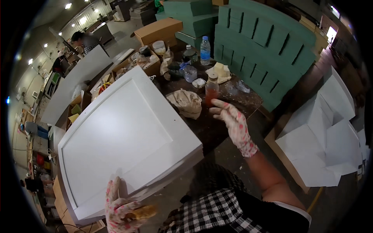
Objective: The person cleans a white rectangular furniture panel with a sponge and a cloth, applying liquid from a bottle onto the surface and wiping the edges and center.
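A white cabinet door panel (112, 136) with a raised frame lies tilted in front of me, with what look like more panels stacked under its near edge. My left hand (118, 207), in a white glove with pink spots, is at the panel's near edge, with fingers pointing up onto its face. It holds a yellow-brown crumpled piece (143, 212), whose kind I cannot make out. My right hand (233, 126), gloved alike, is stretched out with its fingers apart. Its fingertips are close to a clear bottle (211, 90) of reddish liquid; whether they touch is unclear.
A crumpled paper bag (186, 103), a water bottle (205, 50) and folded cloths (220, 72) lie on the dark table (248, 101). Green slatted panels (264, 50) stand behind. White panels (318, 136) lean at right. A person (87, 42) works at the far left.
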### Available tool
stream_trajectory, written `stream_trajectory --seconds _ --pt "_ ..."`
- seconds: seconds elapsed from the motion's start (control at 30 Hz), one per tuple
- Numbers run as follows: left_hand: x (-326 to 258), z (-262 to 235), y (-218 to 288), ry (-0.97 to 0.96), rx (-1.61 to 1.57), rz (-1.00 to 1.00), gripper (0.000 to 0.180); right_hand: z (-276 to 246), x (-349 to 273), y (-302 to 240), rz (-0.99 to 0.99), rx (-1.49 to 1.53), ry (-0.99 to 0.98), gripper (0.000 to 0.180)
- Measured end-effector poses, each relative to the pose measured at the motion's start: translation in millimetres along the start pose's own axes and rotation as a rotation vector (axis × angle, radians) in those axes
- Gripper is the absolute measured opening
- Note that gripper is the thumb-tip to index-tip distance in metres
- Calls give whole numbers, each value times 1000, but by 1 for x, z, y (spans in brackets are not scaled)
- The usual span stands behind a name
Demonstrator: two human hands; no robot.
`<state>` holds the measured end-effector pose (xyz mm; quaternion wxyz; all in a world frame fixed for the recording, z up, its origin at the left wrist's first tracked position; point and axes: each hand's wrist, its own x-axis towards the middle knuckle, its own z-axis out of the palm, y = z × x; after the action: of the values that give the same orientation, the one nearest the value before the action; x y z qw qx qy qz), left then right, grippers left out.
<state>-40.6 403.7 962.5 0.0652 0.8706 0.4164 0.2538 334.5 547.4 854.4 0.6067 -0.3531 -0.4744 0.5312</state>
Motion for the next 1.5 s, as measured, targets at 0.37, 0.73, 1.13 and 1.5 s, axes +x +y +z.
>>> stream_trajectory --seconds 0.37,0.73,1.13,1.5 --pt "-8 12 -1 320 -685 -583 39 -111 122 118 -251 -868 223 98" --pt "76 59 7 959 -637 -626 37 -164 171 114 -273 -1051 209 71" --pt "62 72 -4 885 -563 -676 64 -202 178 105 -263 -831 285 65" --pt "57 61 -2 912 -588 -626 65 -56 95 136 -112 -887 -511 56"
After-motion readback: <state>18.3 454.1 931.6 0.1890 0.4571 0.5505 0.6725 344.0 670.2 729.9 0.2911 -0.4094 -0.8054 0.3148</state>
